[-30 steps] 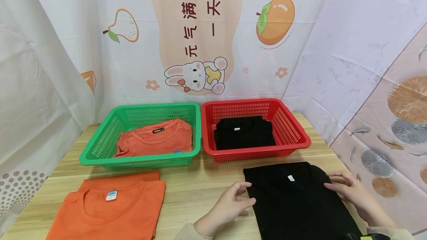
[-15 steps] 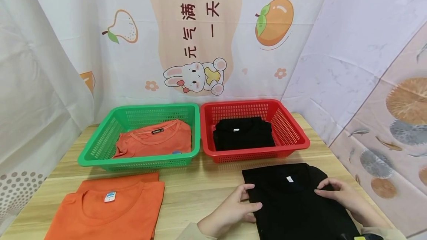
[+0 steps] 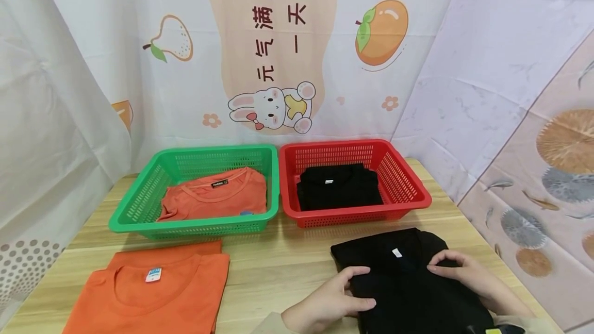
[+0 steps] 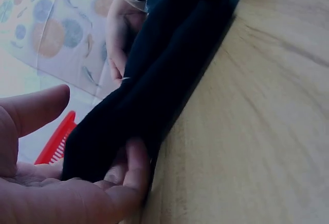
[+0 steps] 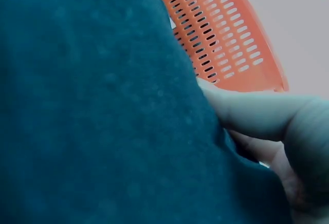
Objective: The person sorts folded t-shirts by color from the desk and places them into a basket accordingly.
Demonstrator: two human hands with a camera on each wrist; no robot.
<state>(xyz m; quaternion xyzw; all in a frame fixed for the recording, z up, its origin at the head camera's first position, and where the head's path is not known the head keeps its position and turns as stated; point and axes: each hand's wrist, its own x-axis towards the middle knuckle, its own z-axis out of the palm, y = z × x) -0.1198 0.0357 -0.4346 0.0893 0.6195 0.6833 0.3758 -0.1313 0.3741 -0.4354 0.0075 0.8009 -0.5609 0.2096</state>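
Observation:
A folded black T-shirt with a small white neck label lies on the table at the right. At its left edge is my left hand. In the left wrist view, the fingers of that hand curl against the shirt's side while the thumb stands apart from the cloth. My right hand grips the right side of the shirt. The right wrist view shows its thumb on the cloth edge, with the other fingers partly hidden behind.
Behind the shirt stands a red basket with another folded black shirt. Left of it, a green basket holds a coral shirt. An orange T-shirt lies folded at the table's front left.
Both hands have come closer together, the left reaching further over the shirt and the right moving inward. The black T-shirt has shifted slightly left, its sides drawn in.

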